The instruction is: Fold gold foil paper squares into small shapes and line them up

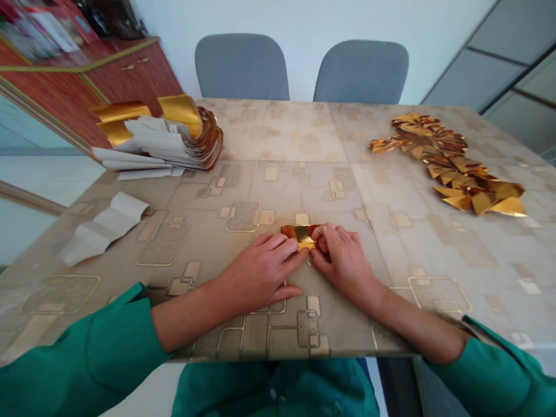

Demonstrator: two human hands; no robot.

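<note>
A small strip of folded gold foil paper [304,233] lies on the table near its front edge, between my two hands. My left hand [264,266] rests at its left end, with the fingers pressed down on the paper and the thumb's side low over the tablecloth. At the right end my right hand [345,258] pinches the paper between thumb and fingers. Fingertips of both hands cover parts of the strip, so its ends are partly hidden.
A thick stack of gold and grey paper sheets [174,142] sits at the back left. Before it lies one creased grey sheet [106,226]. Folded gold pieces [452,162] are heaped at the right. Two grey chairs [243,66] stand beyond the patterned table [304,179].
</note>
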